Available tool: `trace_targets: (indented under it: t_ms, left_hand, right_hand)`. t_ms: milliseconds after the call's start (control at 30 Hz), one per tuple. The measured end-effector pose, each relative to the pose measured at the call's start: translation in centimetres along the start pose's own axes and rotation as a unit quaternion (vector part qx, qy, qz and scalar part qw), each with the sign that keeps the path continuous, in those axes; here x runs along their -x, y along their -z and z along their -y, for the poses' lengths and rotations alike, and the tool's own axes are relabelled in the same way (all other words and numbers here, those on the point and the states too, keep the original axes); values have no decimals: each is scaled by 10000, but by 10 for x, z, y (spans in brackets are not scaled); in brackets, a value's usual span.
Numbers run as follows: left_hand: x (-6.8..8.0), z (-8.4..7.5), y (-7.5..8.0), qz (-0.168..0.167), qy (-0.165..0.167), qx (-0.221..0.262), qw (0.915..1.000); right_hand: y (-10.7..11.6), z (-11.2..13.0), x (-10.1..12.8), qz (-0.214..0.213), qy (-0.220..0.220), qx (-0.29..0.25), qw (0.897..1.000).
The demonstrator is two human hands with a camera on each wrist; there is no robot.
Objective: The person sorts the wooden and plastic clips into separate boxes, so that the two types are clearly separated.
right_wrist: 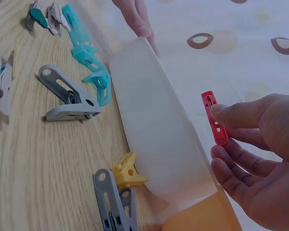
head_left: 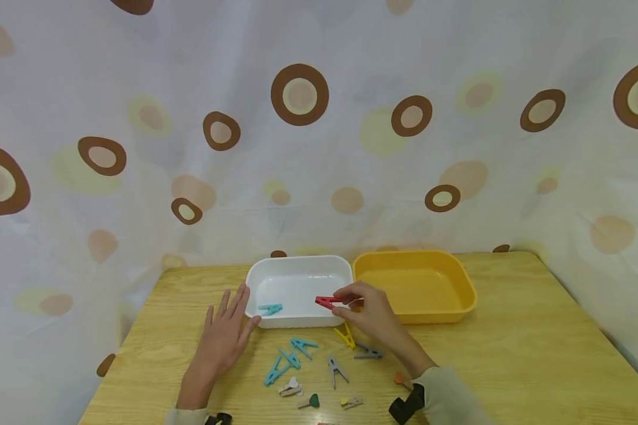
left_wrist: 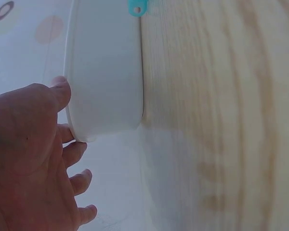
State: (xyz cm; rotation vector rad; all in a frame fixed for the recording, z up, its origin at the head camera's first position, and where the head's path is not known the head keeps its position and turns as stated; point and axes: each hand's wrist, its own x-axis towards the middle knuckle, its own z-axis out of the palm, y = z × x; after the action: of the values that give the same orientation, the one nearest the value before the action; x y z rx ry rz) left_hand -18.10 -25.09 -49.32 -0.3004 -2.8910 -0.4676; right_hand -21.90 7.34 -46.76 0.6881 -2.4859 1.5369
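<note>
Head view: right hand [head_left: 369, 313] pinches red clip [head_left: 326, 302] over the white tray [head_left: 298, 321], near its right rim; left hand [head_left: 225, 336] flat, fingers spread, touching the tray's left edge. Left wrist: thumb against tray wall [left_wrist: 106, 72]. Right wrist: red clip [right_wrist: 214, 118] clamped between thumb and fingers above the tray.

The desk [head_left: 510, 354] is pale wood with a visible grain and a smooth, faintly satin finish. The white tray [head_left: 298, 265] and yellow tray [head_left: 414, 260] look like glossy moulded plastic, as does the red clip [head_left: 325, 302]. The curtain [head_left: 319, 118] behind is matt printed cloth.
</note>
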Motion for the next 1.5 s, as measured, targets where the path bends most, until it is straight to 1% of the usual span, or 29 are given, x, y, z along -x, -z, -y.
trace_targets:
  t_ms: [167, 233, 333, 433, 500, 700, 933, 1100, 1500]
  left_hand:
    - [2, 0, 0, 6, 36, -28, 10000]
    - [3, 0, 0, 13, 35, -12, 10000]
    - [3, 1, -1, 24, 31, -14, 10000]
    - [3, 2, -1, 18, 31, -45, 10000]
    - [2, 3, -1, 14, 38, -84, 10000]
    - [1, 2, 1, -14, 52, -112, 9999]
    - [0, 1, 1, 11, 61, -128, 9999]
    - [-2, 0, 1, 37, 71, -111, 9999]
    - [-2, -2, 0, 176, 139, -73, 9997]
  right_hand:
    - [-9, 0, -9, 97, 145, 67, 9998]
    - [-12, 2, -13, 141, 135, 33, 9998]
    - [-18, 4, -18, 185, 2, -54, 9998]
    - [-24, 6, -22, 221, -263, -186, 9992]
    - [-27, 7, -25, 228, -359, -217, 9989]
    - [-37, 8, -38, 243, -285, -110, 9992]
    - [-49, 10, -52, 431, -367, 57, 9984]
    - [-57, 11, -61, 479, -474, 169, 9976]
    - [-75, 14, -80, 623, -639, 208, 9958]
